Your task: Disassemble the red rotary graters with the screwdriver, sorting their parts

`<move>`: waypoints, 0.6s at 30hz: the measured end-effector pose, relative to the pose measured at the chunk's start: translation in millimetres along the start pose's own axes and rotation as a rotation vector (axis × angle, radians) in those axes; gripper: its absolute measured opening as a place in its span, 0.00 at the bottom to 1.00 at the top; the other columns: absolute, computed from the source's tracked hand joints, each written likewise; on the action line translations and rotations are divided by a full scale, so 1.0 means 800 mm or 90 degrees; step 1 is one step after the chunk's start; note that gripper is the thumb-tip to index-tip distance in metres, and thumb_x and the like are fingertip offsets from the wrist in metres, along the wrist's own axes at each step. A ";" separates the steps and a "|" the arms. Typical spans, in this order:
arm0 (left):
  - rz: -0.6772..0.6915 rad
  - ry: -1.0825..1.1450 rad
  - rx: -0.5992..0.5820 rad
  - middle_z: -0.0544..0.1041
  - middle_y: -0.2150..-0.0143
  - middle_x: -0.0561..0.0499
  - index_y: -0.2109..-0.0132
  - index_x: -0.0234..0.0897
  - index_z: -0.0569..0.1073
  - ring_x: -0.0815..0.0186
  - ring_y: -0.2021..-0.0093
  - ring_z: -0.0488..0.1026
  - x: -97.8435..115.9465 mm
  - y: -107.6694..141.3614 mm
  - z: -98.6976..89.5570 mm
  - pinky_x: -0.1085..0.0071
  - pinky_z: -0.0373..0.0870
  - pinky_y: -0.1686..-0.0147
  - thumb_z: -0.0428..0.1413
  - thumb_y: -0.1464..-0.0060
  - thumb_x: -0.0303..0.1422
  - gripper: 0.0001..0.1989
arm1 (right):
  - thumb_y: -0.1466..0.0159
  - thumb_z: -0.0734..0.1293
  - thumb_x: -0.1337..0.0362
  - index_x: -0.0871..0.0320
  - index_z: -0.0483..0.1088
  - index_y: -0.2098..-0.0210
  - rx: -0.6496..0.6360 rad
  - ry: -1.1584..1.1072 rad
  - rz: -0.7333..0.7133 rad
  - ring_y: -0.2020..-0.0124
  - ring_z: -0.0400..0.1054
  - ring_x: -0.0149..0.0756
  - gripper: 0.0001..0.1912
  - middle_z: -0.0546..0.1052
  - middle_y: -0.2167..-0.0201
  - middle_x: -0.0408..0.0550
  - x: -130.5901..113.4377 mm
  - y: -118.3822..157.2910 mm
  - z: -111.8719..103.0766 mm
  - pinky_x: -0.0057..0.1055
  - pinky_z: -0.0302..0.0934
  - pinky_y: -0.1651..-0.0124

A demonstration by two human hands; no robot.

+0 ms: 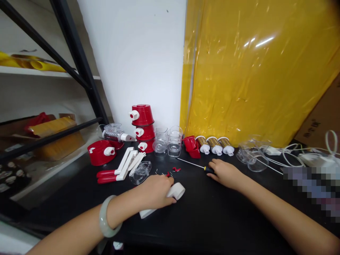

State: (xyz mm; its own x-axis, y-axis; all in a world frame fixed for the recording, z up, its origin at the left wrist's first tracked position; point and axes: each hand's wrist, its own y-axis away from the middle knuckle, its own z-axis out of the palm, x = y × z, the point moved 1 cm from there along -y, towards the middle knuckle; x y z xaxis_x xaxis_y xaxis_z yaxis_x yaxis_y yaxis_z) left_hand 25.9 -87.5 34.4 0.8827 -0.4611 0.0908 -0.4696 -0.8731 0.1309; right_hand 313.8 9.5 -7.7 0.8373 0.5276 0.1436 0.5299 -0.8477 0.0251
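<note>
A white wall (pixel 132 53) stands at the far side. Right of it, a tall yellow panel (pixel 252 78) with a glossy surface catches a bright streak of light. On the left, a black frame (pixel 83 65) stands before white shelves (pixel 26 71). A black table (pixel 225 219) spreads across the near side.

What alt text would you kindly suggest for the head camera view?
A person's left hand holds a white plastic part on a black table while the right hand grasps a screwdriver; behind are stacked red plastic housings and three perforated metal grater drums.
</note>
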 end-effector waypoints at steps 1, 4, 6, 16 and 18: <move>0.002 -0.001 0.007 0.81 0.62 0.41 0.58 0.36 0.75 0.46 0.61 0.80 0.000 -0.001 -0.003 0.61 0.71 0.65 0.61 0.46 0.41 0.14 | 0.29 0.64 0.60 0.64 0.70 0.53 -0.001 0.002 0.001 0.52 0.68 0.42 0.12 0.69 0.55 0.54 0.000 -0.001 0.001 0.36 0.65 0.49; 0.015 0.047 0.061 0.79 0.63 0.46 0.58 0.38 0.73 0.53 0.61 0.78 -0.006 -0.002 -0.021 0.64 0.68 0.64 0.56 0.43 0.40 0.10 | 0.27 0.62 0.64 0.65 0.68 0.52 0.002 -0.003 0.012 0.53 0.68 0.38 0.10 0.70 0.55 0.52 0.001 0.000 0.000 0.36 0.65 0.49; 0.017 0.135 0.113 0.77 0.65 0.50 0.58 0.40 0.71 0.58 0.64 0.76 -0.017 -0.003 -0.036 0.67 0.65 0.66 0.54 0.41 0.41 0.11 | 0.27 0.61 0.63 0.65 0.67 0.52 0.013 -0.014 0.022 0.54 0.68 0.36 0.11 0.70 0.55 0.52 0.006 0.003 -0.002 0.35 0.65 0.50; -0.025 0.662 0.100 0.78 0.52 0.45 0.45 0.42 0.62 0.66 0.73 0.75 -0.075 -0.024 -0.050 0.70 0.71 0.78 0.57 0.41 0.47 0.23 | 0.28 0.60 0.60 0.61 0.66 0.53 0.105 -0.115 0.000 0.60 0.70 0.35 0.11 0.74 0.57 0.52 0.052 0.021 -0.002 0.27 0.60 0.59; -0.029 0.724 0.104 0.78 0.52 0.44 0.43 0.42 0.58 0.66 0.73 0.75 -0.076 -0.026 -0.044 0.72 0.71 0.80 0.57 0.40 0.45 0.25 | 0.28 0.60 0.58 0.61 0.66 0.52 0.127 -0.122 0.005 0.60 0.71 0.36 0.13 0.74 0.57 0.53 0.055 0.021 0.001 0.27 0.60 0.60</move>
State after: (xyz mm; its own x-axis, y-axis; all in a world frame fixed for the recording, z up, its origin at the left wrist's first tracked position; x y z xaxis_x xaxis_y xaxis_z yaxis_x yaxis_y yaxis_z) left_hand -18.7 -35.2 61.2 0.3321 -0.0916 0.9388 -0.3569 -0.9335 0.0351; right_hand 360.0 18.7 -1.7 0.8416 0.5381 -0.0468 0.5237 -0.8340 -0.1736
